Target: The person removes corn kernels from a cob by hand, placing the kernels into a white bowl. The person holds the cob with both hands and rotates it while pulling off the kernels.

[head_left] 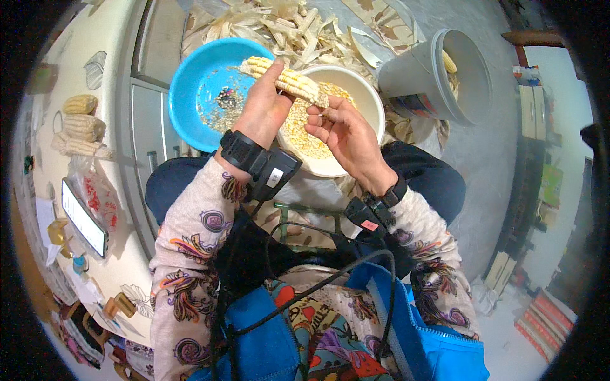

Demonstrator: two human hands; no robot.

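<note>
A corn cob [287, 79] with pale yellow kernels lies slantwise above two basins. My left hand [265, 105] is closed round its middle, thumb on top. At the cob's lower right end, the curled fingers of my right hand [343, 130] pinch at its stub. Right below is a white basin [375, 101] holding loose yellow kernels [304, 136]. To the left, a blue basin [184, 117] contains small pale grains and a dark patch. Both wrists wear black straps with small boxes.
Dry husks and cobs [305, 32] lie beyond the basins. A grey bucket [413, 76] with corn inside tilts at the right. On the left table [121, 235] are several corn cobs [82, 124], a phone [84, 217] and a plastic bag [95, 190]. A black cable [318, 289] crosses my lap.
</note>
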